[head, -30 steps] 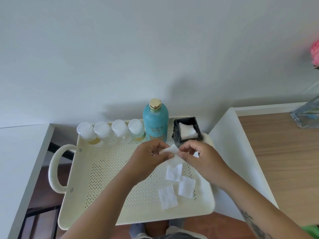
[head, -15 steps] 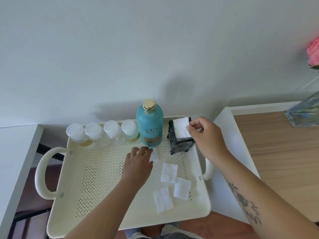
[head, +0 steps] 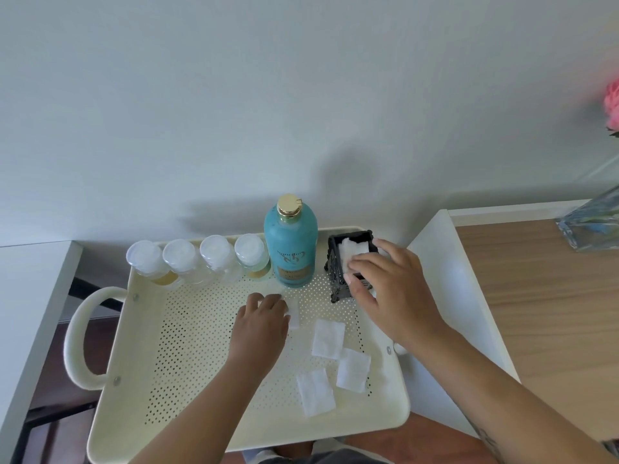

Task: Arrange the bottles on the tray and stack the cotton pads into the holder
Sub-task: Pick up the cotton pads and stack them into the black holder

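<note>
Left surface: a white surface (head: 26, 296) stands just beside the tray's left handle.
Tray: a cream perforated tray (head: 201, 346) with a loop handle at each end, long axis left to right.
Small bottles: four small bottles (head: 216, 251), clear with white caps, stand upright in a touching row along the tray's back edge. No writing on them can be read.
Left grip: the left grip (head: 261, 326) lies palm down mid-tray with its fingertips on the edge of one cotton pad (head: 294, 313). Whether it pinches or only presses cannot be told.
Teal bottle: one tall teal bottle (head: 290, 242) with a gold cap stands upright just right of the small row. Its gold script label appears upside down and is not legible.
Loose pads: three square loose pads (head: 328, 338) lie flat on the tray's right half, two of them overlapping at a corner.
Holder: one black holder (head: 335, 276) sits at the tray's back right corner, mouth up, with white stacked pads (head: 351, 249) inside.
Right grip: the right grip (head: 392, 293) is spread over the holder, its index finger pressing the top pad and its thumb against the holder's near side.
Right surface: a wooden surface (head: 536, 296) carries a glass vase (head: 589, 226), with a pink flower (head: 613, 102) above it.
</note>
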A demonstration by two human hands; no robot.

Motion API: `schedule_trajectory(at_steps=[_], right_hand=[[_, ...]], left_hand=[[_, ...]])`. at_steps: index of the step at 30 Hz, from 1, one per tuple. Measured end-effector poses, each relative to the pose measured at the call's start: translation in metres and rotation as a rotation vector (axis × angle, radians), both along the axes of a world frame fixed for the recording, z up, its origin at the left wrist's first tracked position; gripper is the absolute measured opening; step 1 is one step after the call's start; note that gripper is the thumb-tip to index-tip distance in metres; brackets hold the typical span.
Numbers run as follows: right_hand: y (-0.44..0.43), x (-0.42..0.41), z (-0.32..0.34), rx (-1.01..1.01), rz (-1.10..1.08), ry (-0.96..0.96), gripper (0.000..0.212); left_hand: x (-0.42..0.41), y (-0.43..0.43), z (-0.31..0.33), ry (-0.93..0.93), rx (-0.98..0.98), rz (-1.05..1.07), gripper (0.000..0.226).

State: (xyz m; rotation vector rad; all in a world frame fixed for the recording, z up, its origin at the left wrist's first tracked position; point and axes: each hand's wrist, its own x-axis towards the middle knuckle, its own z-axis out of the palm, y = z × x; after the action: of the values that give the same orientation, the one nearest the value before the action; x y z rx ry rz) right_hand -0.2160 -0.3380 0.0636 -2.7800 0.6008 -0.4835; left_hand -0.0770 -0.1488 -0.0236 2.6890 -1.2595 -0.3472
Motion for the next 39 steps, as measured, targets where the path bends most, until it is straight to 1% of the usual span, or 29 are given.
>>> schedule_trajectory(at_steps=[2,4,7,9,13,16,22,24,26,28,31,35,37,39], right_hand=[[-0.001,0.001,-0.002,-0.003,0.014,0.027,0.029],[-0.002,0.002,-0.001,-0.012,0.027,0.033,0.033],[-0.003,0.001,-0.001,-0.035,0.054,-0.015,0.029],[-0.004,0.001,-0.001,-0.033,0.072,-0.021,0.027],[-0.004,0.001,-0.005,-0.03,0.081,0.062,0.029],[-0.004,0.002,-0.004,-0.024,0.074,0.082,0.031],[0.001,-0.004,-0.004,-0.009,0.071,-0.02,0.028],[0.004,-0.005,-0.003,-0.016,0.027,-0.042,0.026],[0.006,-0.005,-0.004,-0.014,-0.015,-0.054,0.027],[0.007,-0.005,-0.004,-0.011,-0.034,-0.055,0.03],[0.006,-0.004,-0.004,-0.005,-0.022,-0.036,0.031],[0.007,-0.003,-0.003,0.029,0.005,-0.012,0.032],[0.006,-0.003,-0.003,0.031,0.012,-0.004,0.032],[0.005,-0.003,-0.004,0.012,0.028,-0.003,0.03]], left_hand=[[0.001,0.002,0.001,0.018,-0.01,0.008,0.026],[0.003,0.004,0.002,0.047,-0.011,0.029,0.037],[0.007,0.003,0.0,0.099,-0.008,0.062,0.046],[0.01,0.003,-0.001,0.156,-0.027,0.105,0.043],[0.015,0.005,0.001,0.276,-0.062,0.198,0.026],[0.017,0.006,0.002,0.301,-0.061,0.199,0.019],[0.013,0.008,0.009,0.259,-0.142,0.197,0.007],[0.011,0.009,0.01,0.23,-0.144,0.191,0.011],[0.01,0.009,0.009,0.21,-0.109,0.194,0.024],[0.01,0.009,0.007,0.227,-0.098,0.225,0.03],[0.012,0.006,0.006,0.261,-0.096,0.241,0.023],[0.013,0.007,0.007,0.334,-0.126,0.273,0.013],[0.011,0.008,0.011,0.403,-0.208,0.325,0.008],[0.005,0.006,0.022,0.534,-0.306,0.431,0.004]])
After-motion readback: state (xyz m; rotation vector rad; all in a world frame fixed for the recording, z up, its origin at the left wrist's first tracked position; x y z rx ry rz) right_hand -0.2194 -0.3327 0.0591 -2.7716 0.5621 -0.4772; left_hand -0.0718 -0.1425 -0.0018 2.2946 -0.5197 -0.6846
